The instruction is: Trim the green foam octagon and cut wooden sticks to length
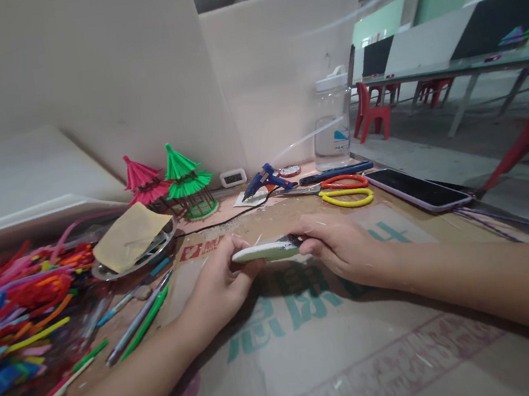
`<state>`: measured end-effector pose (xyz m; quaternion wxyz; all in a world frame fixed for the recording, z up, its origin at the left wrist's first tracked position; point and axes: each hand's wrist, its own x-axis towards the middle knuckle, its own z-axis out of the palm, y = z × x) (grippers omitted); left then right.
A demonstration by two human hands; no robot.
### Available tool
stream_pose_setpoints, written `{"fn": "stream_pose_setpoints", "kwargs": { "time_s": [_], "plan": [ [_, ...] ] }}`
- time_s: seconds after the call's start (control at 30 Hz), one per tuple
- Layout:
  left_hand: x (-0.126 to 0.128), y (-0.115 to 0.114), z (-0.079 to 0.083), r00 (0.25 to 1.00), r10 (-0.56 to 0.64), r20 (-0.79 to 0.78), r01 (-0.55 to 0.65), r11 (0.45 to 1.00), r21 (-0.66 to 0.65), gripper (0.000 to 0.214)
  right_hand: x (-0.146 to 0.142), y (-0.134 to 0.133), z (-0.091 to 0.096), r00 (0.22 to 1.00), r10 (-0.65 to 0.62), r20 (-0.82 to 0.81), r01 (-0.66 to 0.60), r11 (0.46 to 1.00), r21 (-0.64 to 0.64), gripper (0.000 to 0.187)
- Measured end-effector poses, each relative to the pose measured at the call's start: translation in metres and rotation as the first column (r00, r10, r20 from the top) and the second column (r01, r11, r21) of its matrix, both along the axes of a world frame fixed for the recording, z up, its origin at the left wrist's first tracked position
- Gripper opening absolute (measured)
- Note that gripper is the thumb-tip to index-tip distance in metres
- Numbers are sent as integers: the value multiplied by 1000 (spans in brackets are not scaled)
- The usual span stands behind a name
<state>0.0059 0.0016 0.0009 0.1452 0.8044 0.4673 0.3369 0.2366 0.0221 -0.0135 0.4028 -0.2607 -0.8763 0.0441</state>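
A person's two bare hands pinch a flat, pale, round-edged piece (pixel 259 253) above a sheet of printed cardboard (pixel 371 349). The left hand (pixel 223 276) grips one end between thumb and fingers; the right hand (pixel 338 246) grasps the other end, by a dark patch whose nature is unclear.

The likeliest mishap is a slip: a fingertip hold on so thin an edge could let the piece twist or drop, and uneven pressure could bend it. Beyond the hands, a blue glue gun (pixel 267 179) lies with its nozzle over a small white card; whether it is hot cannot be told, but a careless reach might risk a burn. Its black cord (pixel 228 221), trailing left, could snag a sleeve or drag the gun. Scissors with red and yellow handles (pixel 345 192) lie near the right hand.

Fuzzy craft stems (pixel 12 301) crowd the left of the worktable beside a metal tray (pixel 166 243). Pink (pixel 144 183) and green (pixel 189 182) model pagodas, a digital clock (pixel 233 177), a clear water bottle (pixel 330 126) and a smartphone (pixel 418 188) ring the cardboard. Red plastic chairs (pixel 375 113) and a long table (pixel 466 68) occupy the concrete-floored room behind.
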Motion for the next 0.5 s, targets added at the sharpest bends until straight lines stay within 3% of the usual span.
{"fn": "stream_pose_setpoints", "kwargs": {
  "time_s": [0.23, 0.5],
  "plan": [
    [1, -1, 2, 1000, 11, -29, -11, 1000, 0, 11, 0, 0, 0, 1000, 2, -16, -2, 1000, 27, 41],
    [-1, 0, -1, 999, 26, -32, -26, 1000, 2, 9, 1, 0, -1, 999, -42, -22, 40, 994, -98, 31]
  ]
}}
